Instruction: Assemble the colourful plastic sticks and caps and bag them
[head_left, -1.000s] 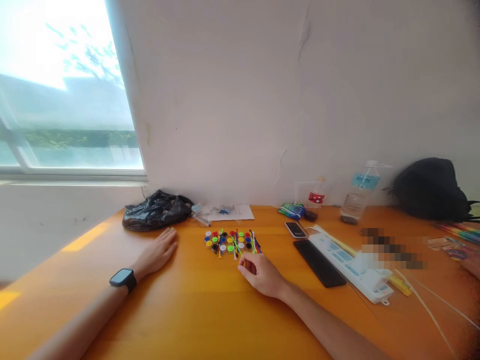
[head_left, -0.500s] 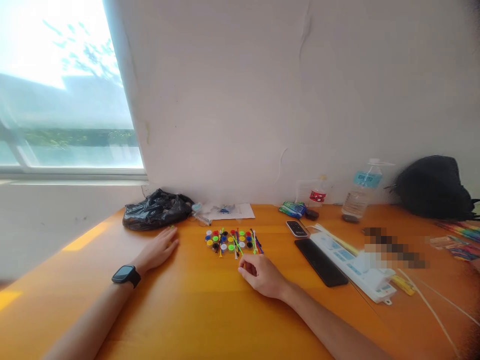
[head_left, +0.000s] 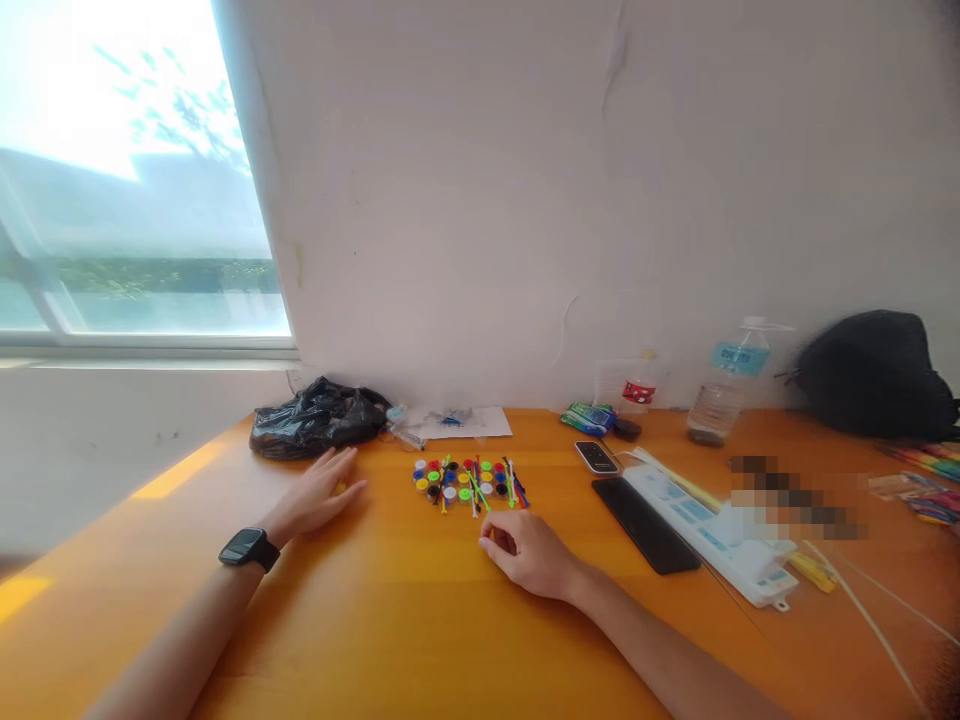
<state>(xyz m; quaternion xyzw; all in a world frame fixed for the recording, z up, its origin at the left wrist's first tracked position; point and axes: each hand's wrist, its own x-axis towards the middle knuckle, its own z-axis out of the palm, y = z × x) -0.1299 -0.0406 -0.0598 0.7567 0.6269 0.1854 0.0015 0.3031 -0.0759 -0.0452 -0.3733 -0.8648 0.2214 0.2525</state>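
Note:
My left hand [head_left: 321, 492], with a black watch [head_left: 249, 547] on its wrist, rests on the table with fingers stretched and thumb apart. A small yellow spot [head_left: 340, 487] shows between its thumb and fingers; I cannot make out what it is. My right hand [head_left: 531, 552] lies on its side with fingers curled, and whatever may be inside is hidden. Just beyond it, small round plastic pieces [head_left: 422, 485] in several colours sit in rows. Thin coloured plastic sticks [head_left: 511, 482] with flared ends lie between and over them.
A black plastic bag [head_left: 319, 418] and a paper sheet [head_left: 491, 421] lie near the wall. To the right are a phone [head_left: 645, 525], a white device [head_left: 596, 458], a power strip [head_left: 690, 520] with cables, a snack packet [head_left: 589, 418], two bottles [head_left: 724, 390] and a black bag [head_left: 874, 375].
My left hand has opened wider, its thumb spreading away, and the yellow spot has come into view. My right hand stays nearly where it was. The view has shifted slightly.

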